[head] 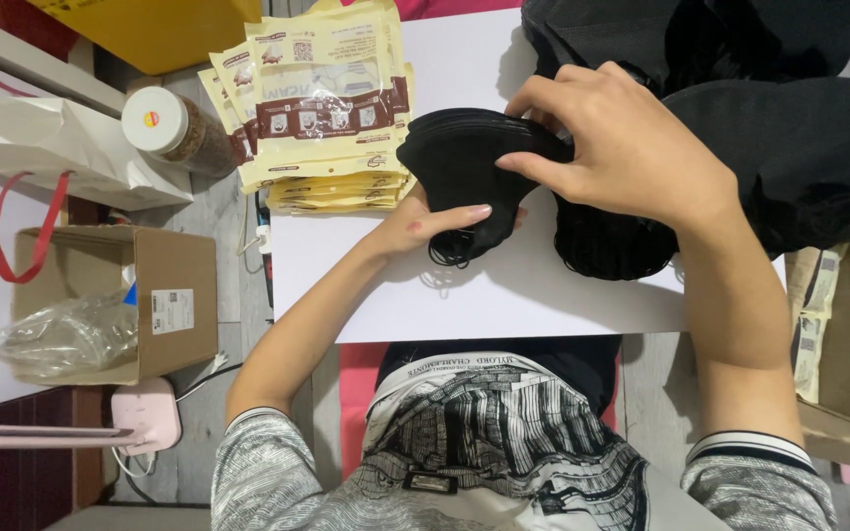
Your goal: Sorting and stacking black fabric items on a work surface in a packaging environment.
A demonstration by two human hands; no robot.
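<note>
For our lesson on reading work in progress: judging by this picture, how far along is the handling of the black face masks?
Done: a stack of sealed yellow packets sits at the white table's far left. In hand: the left hand supports a fanned bunch of black masks from below while the right hand grips its top edge. Left: a large pile of loose black masks lies at the right.

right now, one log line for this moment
left hand: under black mask stack | right hand: gripping stack top | surface: white table | beside: pouch pile

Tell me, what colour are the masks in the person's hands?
Black, the masks held by both hands, seen in the head view.
</note>
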